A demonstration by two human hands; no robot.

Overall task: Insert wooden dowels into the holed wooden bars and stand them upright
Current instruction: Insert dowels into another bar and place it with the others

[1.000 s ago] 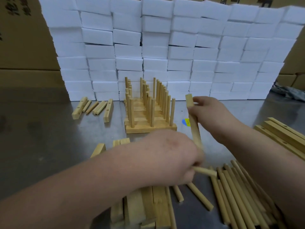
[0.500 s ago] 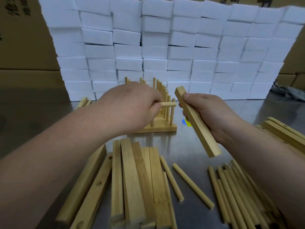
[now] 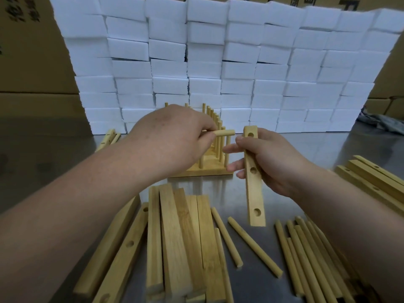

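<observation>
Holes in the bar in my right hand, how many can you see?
3 holes on the facing side of the bar: one near its top end, one at the middle, level with the fingers of the right hand, one near the bottom end. Its other sides are hidden.

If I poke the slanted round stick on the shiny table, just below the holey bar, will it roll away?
Probably. The dowel is round and lies on a smooth metal table, so a sideways poke would likely roll it. It looks like solid wood, so it should stay stiff. Being thin, it is likely light.
</observation>
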